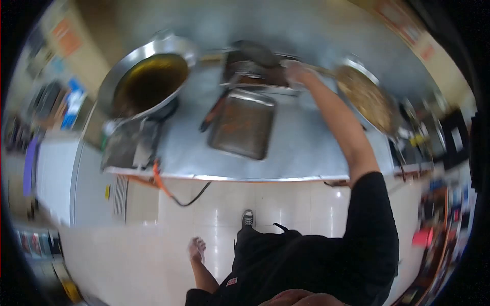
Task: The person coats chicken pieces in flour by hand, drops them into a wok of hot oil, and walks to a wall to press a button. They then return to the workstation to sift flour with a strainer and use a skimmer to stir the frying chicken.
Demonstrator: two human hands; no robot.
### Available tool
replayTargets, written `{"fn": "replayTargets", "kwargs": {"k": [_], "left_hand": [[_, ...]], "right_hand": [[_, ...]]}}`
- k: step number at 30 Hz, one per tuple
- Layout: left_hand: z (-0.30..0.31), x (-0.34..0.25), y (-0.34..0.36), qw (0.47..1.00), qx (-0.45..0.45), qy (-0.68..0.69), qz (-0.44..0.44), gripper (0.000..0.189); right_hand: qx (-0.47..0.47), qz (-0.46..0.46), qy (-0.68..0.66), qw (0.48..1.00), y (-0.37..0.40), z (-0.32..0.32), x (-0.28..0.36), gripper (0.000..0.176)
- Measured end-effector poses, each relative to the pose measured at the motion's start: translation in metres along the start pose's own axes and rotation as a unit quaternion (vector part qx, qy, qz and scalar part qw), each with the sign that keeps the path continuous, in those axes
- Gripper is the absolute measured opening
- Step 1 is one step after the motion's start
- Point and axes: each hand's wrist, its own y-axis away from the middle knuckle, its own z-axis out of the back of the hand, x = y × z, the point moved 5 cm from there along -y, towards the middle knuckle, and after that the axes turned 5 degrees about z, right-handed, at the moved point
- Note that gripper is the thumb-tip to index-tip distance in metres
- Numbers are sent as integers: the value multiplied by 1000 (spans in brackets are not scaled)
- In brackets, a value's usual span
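My right hand [295, 73], in a clear glove, is closed round the handle of a dark round ladle [256, 53], though blur softens the grip. The ladle's head is over a metal tray [288, 91] of dark reddish contents. My left hand [197, 249], also gloved, hangs low over the floor, fingers loosely bent and a little apart, holding nothing. An empty-looking, stained metal pan [244, 125] lies on the steel counter [316, 148] in front of the tray. Beside it rests a tool with a dark handle [212, 115].
A large wok of dark oil [153, 79] stands at the left. Another wide pan [365, 97] holds pale brown food at the right. An orange hose [162, 181] and a black cable hang off the counter's front edge. Crowded shelves stand at the far right.
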Motion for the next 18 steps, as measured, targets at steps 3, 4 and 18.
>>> {"fn": "replayTargets", "kwargs": {"k": [3, 4, 18], "left_hand": [[10, 23, -22, 988, -44, -55, 134, 28], [12, 25, -26, 987, -30, -64, 143, 28], [-70, -31, -5, 978, -21, -173, 118, 48]], "right_hand": [[-9, -44, -13, 999, 25, 10, -36, 25], [-52, -11, 9, 999, 29, 19, -52, 29], [-68, -138, 153, 976, 262, 191, -173, 26]]}}
